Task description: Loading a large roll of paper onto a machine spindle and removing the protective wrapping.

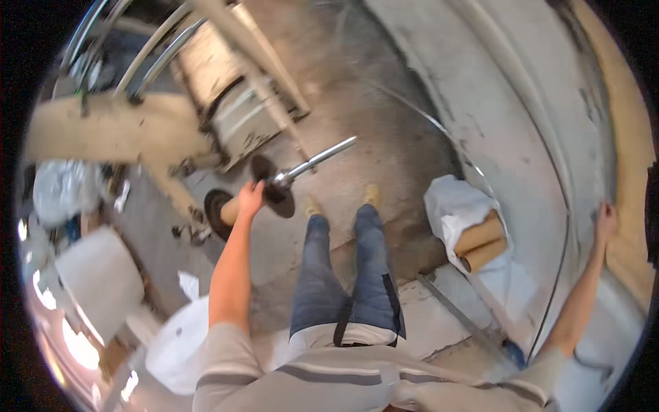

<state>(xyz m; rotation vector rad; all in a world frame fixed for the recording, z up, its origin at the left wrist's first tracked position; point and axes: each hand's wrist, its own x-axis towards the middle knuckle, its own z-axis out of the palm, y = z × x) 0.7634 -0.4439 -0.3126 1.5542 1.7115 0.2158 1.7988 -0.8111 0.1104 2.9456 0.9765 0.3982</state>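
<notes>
My left hand (252, 198) is closed around a spool shaft (321, 160) with a bright metal rod end and two dark round discs. Between the discs runs a tan, tube-like core (230, 210), and my fingers wrap it close to the nearer disc. The shaft is held off the floor, its bare end tilted up to the right. Out at the far right, my right hand (605, 221) touches the edge of a large light-grey surface (501, 103), beside a beige strip (628, 137). Its fingers are small and blurred, so their grip is unclear.
A tan-framed machine (123, 127) stands at the upper left. White rolls (103, 278) lie at the lower left near clear plastic wrapping (65, 189). Right of my legs, brown cardboard rolls (482, 242) sit in a white plastic bag (449, 199). A dark cable (559, 264) hangs nearby.
</notes>
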